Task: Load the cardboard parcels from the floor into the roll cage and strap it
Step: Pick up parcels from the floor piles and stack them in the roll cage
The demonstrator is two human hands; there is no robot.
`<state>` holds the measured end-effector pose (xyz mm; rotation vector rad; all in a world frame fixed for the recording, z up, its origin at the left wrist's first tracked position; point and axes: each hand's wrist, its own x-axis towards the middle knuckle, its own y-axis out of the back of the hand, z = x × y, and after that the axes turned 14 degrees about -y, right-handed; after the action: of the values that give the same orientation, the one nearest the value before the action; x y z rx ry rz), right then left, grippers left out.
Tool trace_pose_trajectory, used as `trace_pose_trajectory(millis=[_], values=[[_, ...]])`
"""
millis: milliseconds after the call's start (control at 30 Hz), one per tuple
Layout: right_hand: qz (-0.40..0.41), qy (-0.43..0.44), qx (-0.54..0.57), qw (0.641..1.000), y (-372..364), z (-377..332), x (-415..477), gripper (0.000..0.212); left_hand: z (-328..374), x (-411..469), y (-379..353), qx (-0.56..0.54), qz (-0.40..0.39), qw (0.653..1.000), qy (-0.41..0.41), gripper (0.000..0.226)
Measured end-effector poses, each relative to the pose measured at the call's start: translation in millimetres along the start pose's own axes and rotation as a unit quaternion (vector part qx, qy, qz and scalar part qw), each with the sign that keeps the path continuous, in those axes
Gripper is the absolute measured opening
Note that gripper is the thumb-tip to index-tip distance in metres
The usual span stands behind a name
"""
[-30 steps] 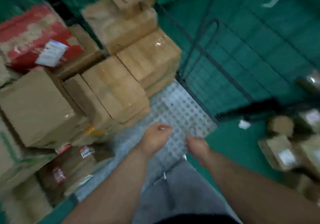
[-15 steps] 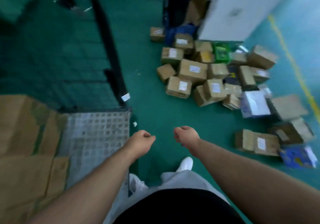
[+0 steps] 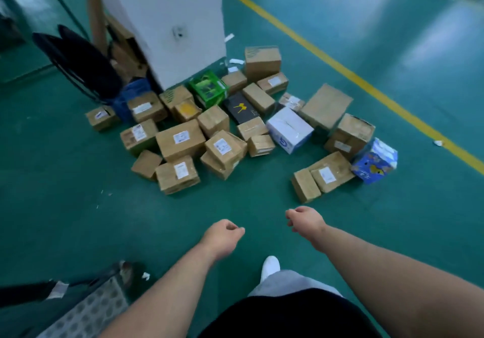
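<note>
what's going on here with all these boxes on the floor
A person stands facing a heap of brown cardboard parcels on the green floor, beside a white square pillar. The left hand and right hand are both held out in front, fingers loosely curled, holding nothing. A corner of the grey studded metal roll cage base shows at bottom left. No parcel is picked up yet.

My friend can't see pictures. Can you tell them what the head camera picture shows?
Two empty hands, the left hand and the right hand, reach out over a green floor toward a messy pile of cardboard parcels. The pile lies at the foot of a white pillar, with a yellow line painted on the floor beside it.
</note>
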<state>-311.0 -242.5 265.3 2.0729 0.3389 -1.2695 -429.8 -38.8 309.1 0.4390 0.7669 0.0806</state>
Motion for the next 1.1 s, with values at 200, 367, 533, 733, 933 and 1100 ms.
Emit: trace_pose_trajectory(millis=[200, 367, 533, 733, 933, 1100], values=[[-0.009, -0.012, 0.008, 1.000, 48.6, -66.2, 46.4, 0.023, 70.1, 49.6, 19.1, -0.016, 0.005, 1.000, -0.008, 0.028], [-0.028, -0.002, -0.013, 1.000, 33.4, -128.0, 73.0, 0.024, 75.0, 108.3, 63.5, -0.035, 0.018, 0.998, 0.040, 0.022], [-0.043, -0.010, -0.069, 0.997, 23.4, -182.9, 96.0, 0.026, 79.2, 201.4, 111.9, 0.007, -0.004, 0.999, 0.054, 0.027], [0.009, -0.039, -0.064, 0.997, 71.8, -229.2, 99.7, 0.030, 167.3, 310.9, 141.3, 0.117, -0.079, 0.990, -0.017, 0.029], [0.051, -0.118, 0.077, 0.989, 132.6, -204.8, 112.5, 0.027, 274.2, 371.7, 87.8, 0.180, -0.160, 0.966, -0.088, 0.030], [0.060, -0.181, 0.227, 0.955, 182.2, -162.1, 149.8, 0.023, 331.0, 386.1, 7.3, 0.215, -0.239, 0.944, -0.074, 0.032]])
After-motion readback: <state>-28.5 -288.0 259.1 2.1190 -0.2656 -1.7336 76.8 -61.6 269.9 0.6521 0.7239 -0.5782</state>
